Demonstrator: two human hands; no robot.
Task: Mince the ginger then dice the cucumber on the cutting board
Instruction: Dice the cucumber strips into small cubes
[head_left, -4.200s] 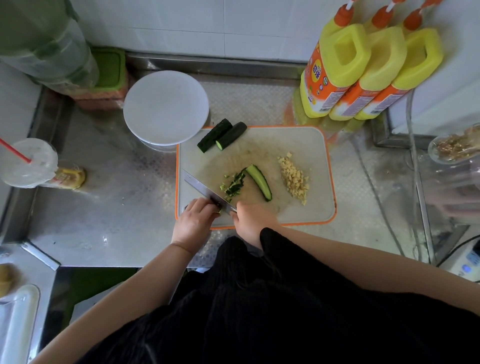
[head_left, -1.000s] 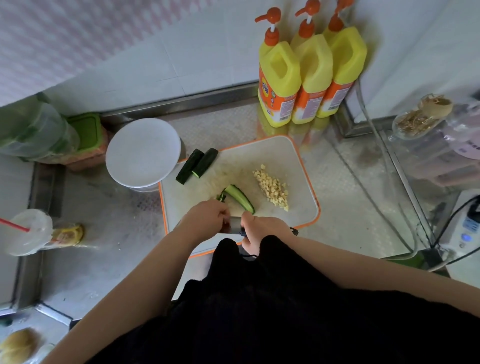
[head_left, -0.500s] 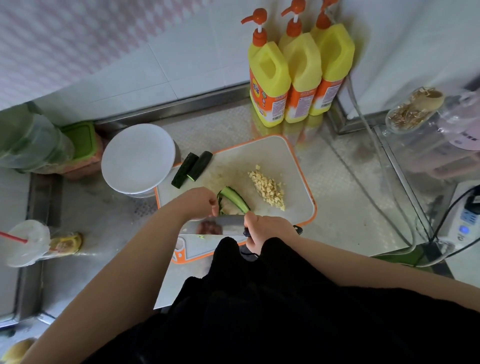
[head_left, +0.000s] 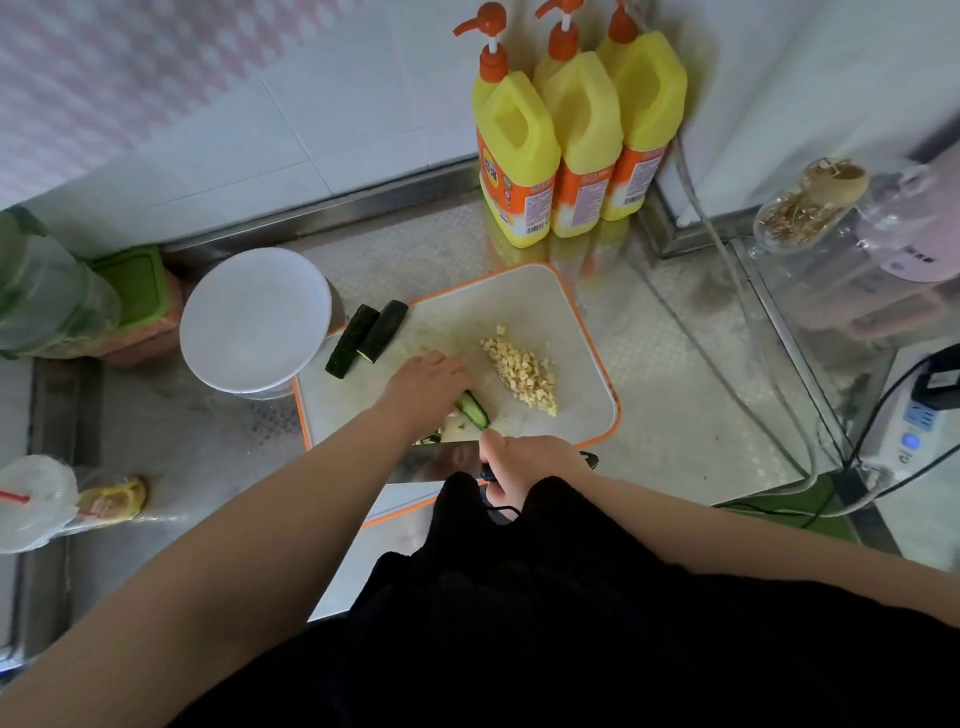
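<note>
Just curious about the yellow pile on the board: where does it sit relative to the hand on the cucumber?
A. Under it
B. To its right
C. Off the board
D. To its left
B: the minced ginger lies on the board, right of the left hand and apart from it.

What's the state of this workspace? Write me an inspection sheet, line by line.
Surface: steel counter; board with orange rim lies on it.
Job's things: minced ginger piled on the board; cucumber strip under the left hand; two cucumber pieces at the board's far left corner; knife at the near edge.
Clutter: three yellow bottles, white lid, green-lidded box, cup with straw.
Grippers: left hand presses the strip; right hand grips the knife handle.
Cables: cords run along the right to a power strip.
Surroundings: tiled wall; glass jars at right.
</note>
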